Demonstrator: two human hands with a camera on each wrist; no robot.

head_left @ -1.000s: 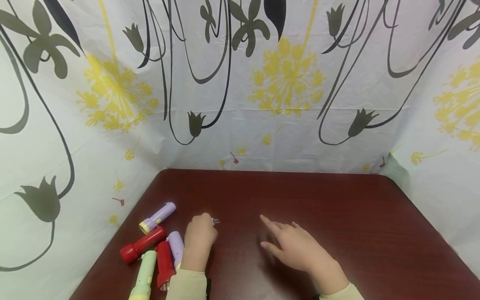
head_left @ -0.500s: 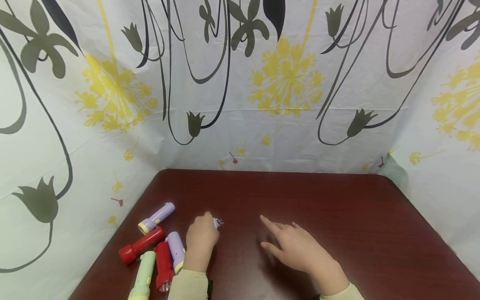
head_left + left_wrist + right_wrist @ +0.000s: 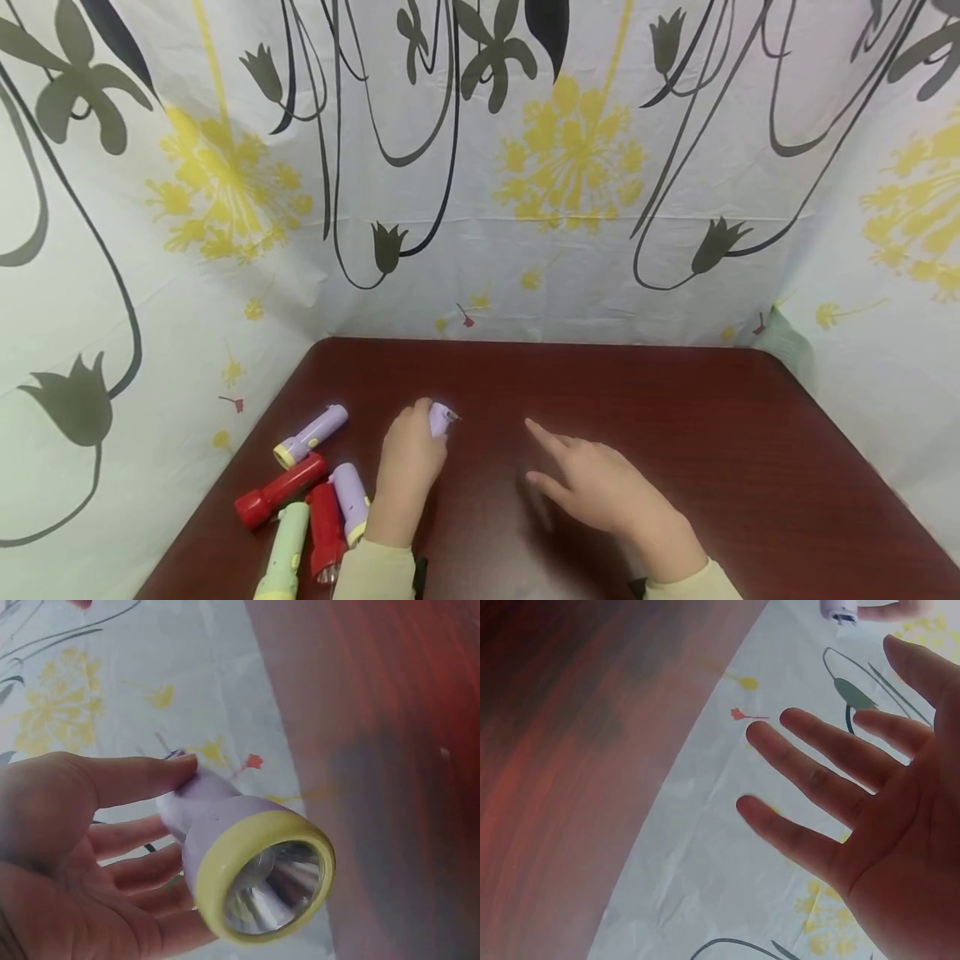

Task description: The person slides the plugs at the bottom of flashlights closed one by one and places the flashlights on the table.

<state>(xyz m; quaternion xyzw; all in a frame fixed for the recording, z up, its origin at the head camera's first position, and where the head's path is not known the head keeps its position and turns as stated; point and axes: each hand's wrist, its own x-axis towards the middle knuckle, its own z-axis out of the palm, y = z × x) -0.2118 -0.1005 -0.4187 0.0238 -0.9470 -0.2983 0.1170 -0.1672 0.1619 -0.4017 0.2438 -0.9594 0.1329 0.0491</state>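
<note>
My left hand point(image 3: 408, 458) grips a purple flashlight point(image 3: 262, 859) between thumb and fingers. In the left wrist view its yellow-rimmed lens faces the camera; in the head view only the tail end, with small metal prongs, pokes out past my fingers. My right hand point(image 3: 600, 487) hovers over the table to the right, fingers spread and nothing held. The right wrist view shows that bare palm, with the flashlight's tail point(image 3: 838, 611) at the top edge.
Left of my left hand lie two more purple flashlights point(image 3: 311, 436), two red flashlights point(image 3: 281, 490) and a green flashlight point(image 3: 288, 546), close together. The dark wooden table point(image 3: 637, 392) is walled by a patterned cloth point(image 3: 480, 192).
My left hand has moved slightly up and to the right, and more of the purple flashlight's tail shows. My right hand has shifted slightly and stays spread.
</note>
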